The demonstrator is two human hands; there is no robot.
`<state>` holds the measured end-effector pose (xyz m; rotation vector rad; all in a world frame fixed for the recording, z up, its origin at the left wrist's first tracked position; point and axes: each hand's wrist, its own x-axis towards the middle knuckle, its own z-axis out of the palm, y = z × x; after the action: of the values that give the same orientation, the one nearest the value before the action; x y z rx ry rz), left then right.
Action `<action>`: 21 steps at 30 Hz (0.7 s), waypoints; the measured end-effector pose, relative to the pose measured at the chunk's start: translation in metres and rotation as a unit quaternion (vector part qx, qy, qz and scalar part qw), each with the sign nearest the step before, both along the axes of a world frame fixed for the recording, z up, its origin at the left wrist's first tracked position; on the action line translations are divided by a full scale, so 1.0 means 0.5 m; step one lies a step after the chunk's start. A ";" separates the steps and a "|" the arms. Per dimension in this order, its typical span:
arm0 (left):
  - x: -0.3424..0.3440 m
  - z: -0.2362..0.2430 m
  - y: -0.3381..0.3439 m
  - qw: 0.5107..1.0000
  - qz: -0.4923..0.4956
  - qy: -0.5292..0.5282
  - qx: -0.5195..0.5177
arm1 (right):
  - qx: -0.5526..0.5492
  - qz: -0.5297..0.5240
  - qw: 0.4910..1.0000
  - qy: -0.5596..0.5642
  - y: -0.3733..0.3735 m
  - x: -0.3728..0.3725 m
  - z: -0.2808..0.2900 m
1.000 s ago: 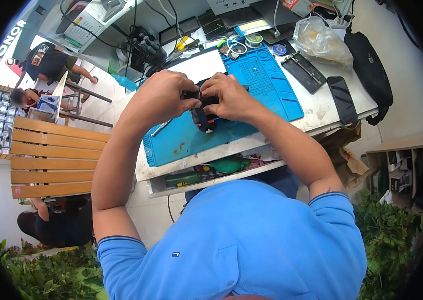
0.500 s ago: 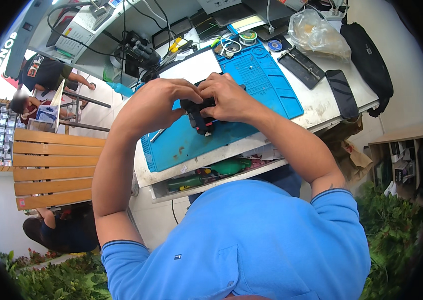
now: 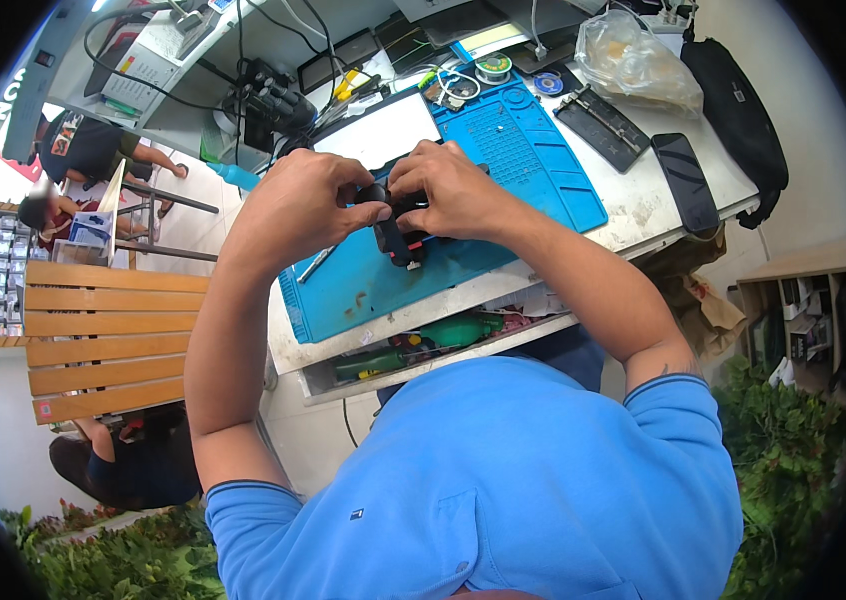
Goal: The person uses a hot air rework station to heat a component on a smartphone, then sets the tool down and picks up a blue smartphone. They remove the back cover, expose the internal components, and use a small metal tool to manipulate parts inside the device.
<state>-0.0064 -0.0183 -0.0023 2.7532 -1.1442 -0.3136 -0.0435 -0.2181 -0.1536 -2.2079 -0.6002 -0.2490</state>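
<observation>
Over the blue work mat (image 3: 373, 300) I hold a black device with a rounded end and small red parts (image 3: 395, 242) between both hands. My left hand (image 3: 308, 200) is closed, its thumb and fingertips pinching the device's rounded black end. My right hand (image 3: 448, 195) grips the device from the other side, fingers over its top and thumb lower down. The fingers hide part of the device, so its exact kind does not show. A thin metal tool (image 3: 316, 264) lies on the mat beside my left wrist.
Right of the mat lie an opened phone part (image 3: 603, 132), a dark phone (image 3: 684, 182), a plastic bag (image 3: 636, 65) and a black case (image 3: 738, 125). A black microscope (image 3: 278, 100) stands behind on the left. Under the table edge, an open drawer (image 3: 423, 355) holds green items.
My left thumb and fingers have shifted on the device's rounded end, the thumb now stretched across it. My right hand stays nearly in place.
</observation>
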 end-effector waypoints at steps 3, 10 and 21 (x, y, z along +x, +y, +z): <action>0.004 -0.003 0.000 1.000 -0.007 -0.006 0.000 | -0.011 -0.005 1.000 0.000 -0.001 -0.004 -0.002; 0.004 -0.009 0.005 0.999 -0.017 -0.021 -0.029 | -0.058 -0.025 0.997 -0.050 0.005 -0.012 -0.011; 0.001 -0.003 -0.004 0.999 0.034 -0.007 0.017 | -0.073 -0.023 0.996 -0.036 -0.003 -0.012 0.002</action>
<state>-0.0059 -0.0206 -0.0037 2.8218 -1.0540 -0.3093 -0.0496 -0.2199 -0.1526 -2.3636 -0.6258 -0.3183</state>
